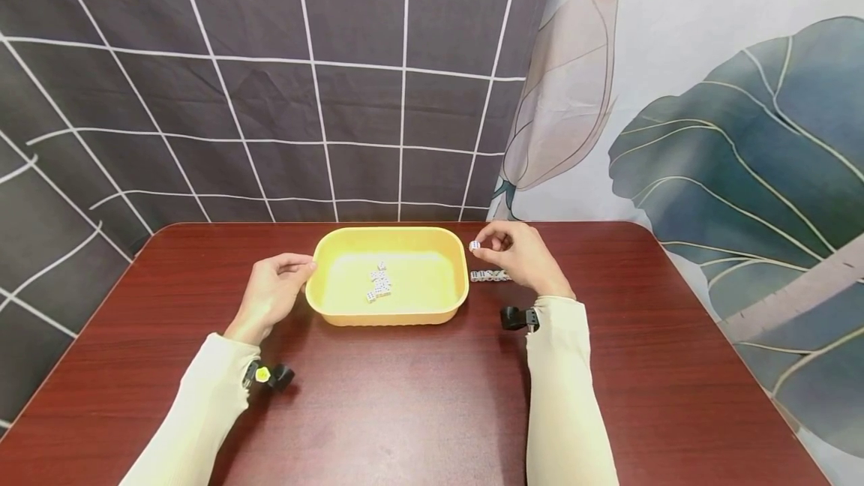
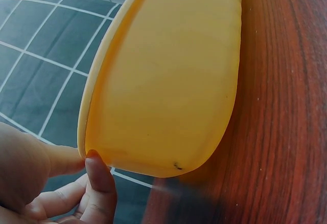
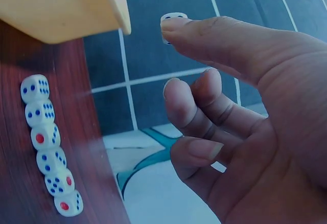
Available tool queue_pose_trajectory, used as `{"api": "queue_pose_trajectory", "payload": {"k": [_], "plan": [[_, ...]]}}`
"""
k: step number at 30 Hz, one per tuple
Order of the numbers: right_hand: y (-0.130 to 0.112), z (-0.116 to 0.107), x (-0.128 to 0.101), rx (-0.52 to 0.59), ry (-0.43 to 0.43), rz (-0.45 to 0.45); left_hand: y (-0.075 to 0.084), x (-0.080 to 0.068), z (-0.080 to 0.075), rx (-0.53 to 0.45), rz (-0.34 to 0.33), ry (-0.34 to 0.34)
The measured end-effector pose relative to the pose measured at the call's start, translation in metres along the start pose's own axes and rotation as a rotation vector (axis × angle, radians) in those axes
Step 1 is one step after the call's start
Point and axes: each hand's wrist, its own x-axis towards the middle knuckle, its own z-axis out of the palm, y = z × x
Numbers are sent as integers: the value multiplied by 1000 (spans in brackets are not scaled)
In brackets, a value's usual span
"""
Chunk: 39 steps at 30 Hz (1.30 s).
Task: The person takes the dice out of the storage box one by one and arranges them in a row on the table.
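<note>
Die (image 1: 475, 245), white with blue pips, is pinched between the thumb and a finger of the right hand (image 1: 518, 255), raised above the table just beside the right end of a yellow plastic tub (image 1: 385, 318); the hand's other fingers bend inward, clear of it. Below this hand, six dice (image 3: 45, 136) stand on the table in a straight row, each touching the next, some showing a single red pip. Inside the tub, a small cluster of loose dice (image 1: 381, 286) lies near the middle of the floor. At the opposite end, the left hand (image 1: 268, 292) grips the rim between thumb and finger. Beneath everything is a reddish-brown wood-grain table (image 1: 391, 403), backed by a dark grey cloth with white grid lines (image 1: 256, 21) and a leaf-printed white cloth (image 1: 580, 193).
</note>
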Motion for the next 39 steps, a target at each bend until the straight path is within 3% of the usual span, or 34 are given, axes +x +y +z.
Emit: {"api": "queue_pose_trajectory", "payload": {"k": [17, 28, 35, 39], "plan": [[27, -11, -6, 8, 56, 90, 1, 1, -3, 4, 7, 9], [40, -10, -11, 16, 42, 175, -1, -4, -8, 14, 3, 18], [50, -15, -23, -1, 8, 258, -1, -3, -2, 20, -7, -5], [55, -19, -26, 11, 14, 255, 0, -1, 1, 18, 1, -4]]}}
